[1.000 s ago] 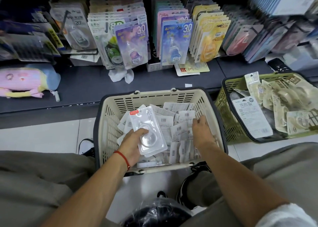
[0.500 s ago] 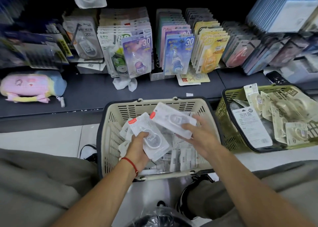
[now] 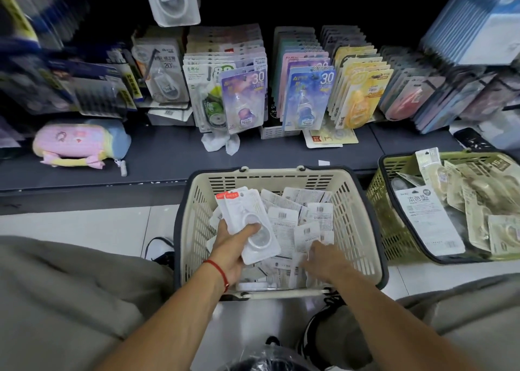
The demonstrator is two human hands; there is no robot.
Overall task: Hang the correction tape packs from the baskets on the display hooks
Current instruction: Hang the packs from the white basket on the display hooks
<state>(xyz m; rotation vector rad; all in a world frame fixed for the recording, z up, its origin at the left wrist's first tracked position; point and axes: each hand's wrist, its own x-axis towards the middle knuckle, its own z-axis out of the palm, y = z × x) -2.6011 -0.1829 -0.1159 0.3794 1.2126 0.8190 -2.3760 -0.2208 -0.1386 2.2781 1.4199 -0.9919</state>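
Beige plastic basket (image 3: 281, 177) sat on the floor before us, full of white correction tape packs (image 3: 285, 221). Our left hand (image 3: 231, 245) gripped a small stack of packs (image 3: 245, 221) above it. Our right hand (image 3: 323, 259) reached into the heap; we could not tell its grasp.

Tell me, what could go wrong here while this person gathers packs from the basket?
The left hand grips a small stack of packs by its lower end only, so one could slide out and drop. The right hand is digging among loose packs in the beige basket; most lie barcode side up, so it might pick one facing the wrong way. The green basket beside it holds different packs, which could get mixed on the hooks.
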